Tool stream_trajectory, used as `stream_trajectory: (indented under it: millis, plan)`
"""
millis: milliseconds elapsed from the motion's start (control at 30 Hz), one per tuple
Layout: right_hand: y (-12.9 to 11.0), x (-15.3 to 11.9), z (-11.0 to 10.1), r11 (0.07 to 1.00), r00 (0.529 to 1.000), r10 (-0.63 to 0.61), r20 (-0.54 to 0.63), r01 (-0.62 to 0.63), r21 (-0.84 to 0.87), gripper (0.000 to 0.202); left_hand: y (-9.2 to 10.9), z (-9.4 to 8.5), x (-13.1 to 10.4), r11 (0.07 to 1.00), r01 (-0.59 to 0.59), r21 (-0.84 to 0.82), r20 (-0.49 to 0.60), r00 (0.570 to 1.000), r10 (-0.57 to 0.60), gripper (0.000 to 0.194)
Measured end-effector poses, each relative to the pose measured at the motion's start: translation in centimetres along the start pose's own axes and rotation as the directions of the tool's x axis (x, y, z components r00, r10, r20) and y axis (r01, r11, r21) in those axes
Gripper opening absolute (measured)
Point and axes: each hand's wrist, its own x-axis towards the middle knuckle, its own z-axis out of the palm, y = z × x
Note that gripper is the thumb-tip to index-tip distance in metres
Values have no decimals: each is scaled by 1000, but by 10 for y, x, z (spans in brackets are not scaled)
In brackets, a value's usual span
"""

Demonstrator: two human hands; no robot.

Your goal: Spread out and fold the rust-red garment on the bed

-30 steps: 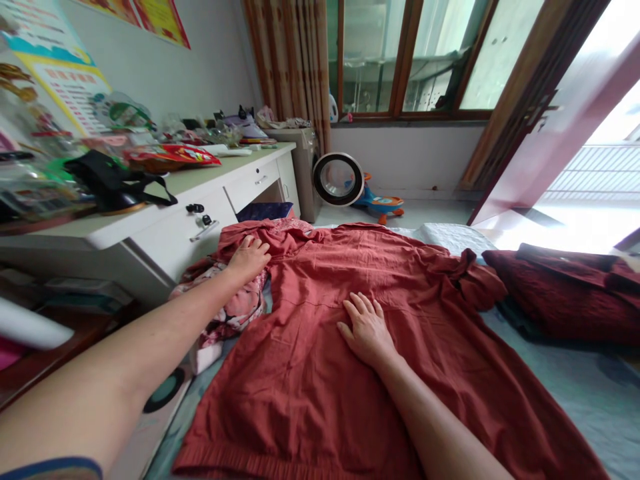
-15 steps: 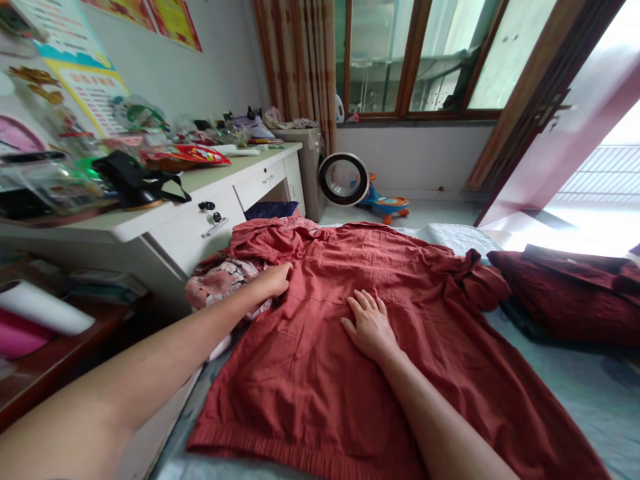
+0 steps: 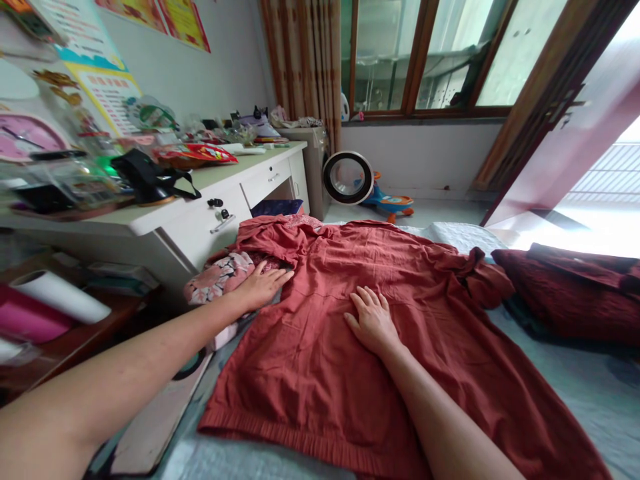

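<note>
A: Start at the left. What's there?
B: A crumpled pink cloth with a dark-and-white floral print (image 3: 220,277), partly beneath the person's left hand (image 3: 265,287).

A: How is that grip set?
B: Fingers apart, palm down, closed on nothing. The fingertips reach the side edge of a rust-red, short-sleeved fabric garment (image 3: 315,373), just nearer the person than its bunched left-side sleeve (image 3: 273,240).

A: So which way does the garment lie from it?
B: To the right, spread on a pale blue-green sheet (image 3: 610,407). Its long axis runs away from the person, from the gathered elastic hem (image 3: 280,437) close by to the far end.

A: And the right hand (image 3: 376,320)?
B: Flat on the garment's middle, fingers slightly parted, pinching nothing. It's nearer the centre; the left is nearer the left-side sleeve.

A: Farther right?
B: The twisted right-side sleeve (image 3: 487,280), then a folded dark-maroon textured cloth pile (image 3: 575,293) beside it.
</note>
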Motion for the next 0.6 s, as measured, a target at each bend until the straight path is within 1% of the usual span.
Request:
stream_trajectory:
  millis: [100, 200, 267, 333, 400, 433, 533, 600]
  plan:
    - [0, 0, 0, 1000, 1000, -6, -9, 6, -5, 52, -12, 5, -12, 994, -81, 68, -16, 996, 82, 57]
    - [1, 1, 1, 1000, 1000, -7, -7, 7, -8, 52, -12, 7, -11, 996, -90, 6, -45, 995, 90, 52]
    - [1, 1, 2, 1000, 1000, -12, -15, 11, -8, 51, -5, 5, -3, 995, -44, -89, -91, 995, 36, 51]
    - [2, 2, 3, 1000, 1000, -17, -23, 17, -8, 51, 3, 2, 9, 977, 47, -210, -128, 989, -75, 50]
    - [2, 2, 4, 1000, 999, -20, -27, 20, -9, 51, 10, -2, 20, 930, 154, -335, -120, 972, -204, 46]
    - [3, 2, 4, 1000, 999, -20, -29, 20, -9, 51, 13, -4, 25, 904, 193, -382, -102, 963, -249, 43]
    - [3, 2, 4, 1000, 999, -23, -31, 22, -10, 51, 17, -4, 37, 862, 243, -445, -62, 952, -300, 33]
    - [4, 2, 4, 1000, 999, -24, -28, 24, -10, 51, 17, -3, 43, 854, 252, -454, -67, 947, -315, 31]
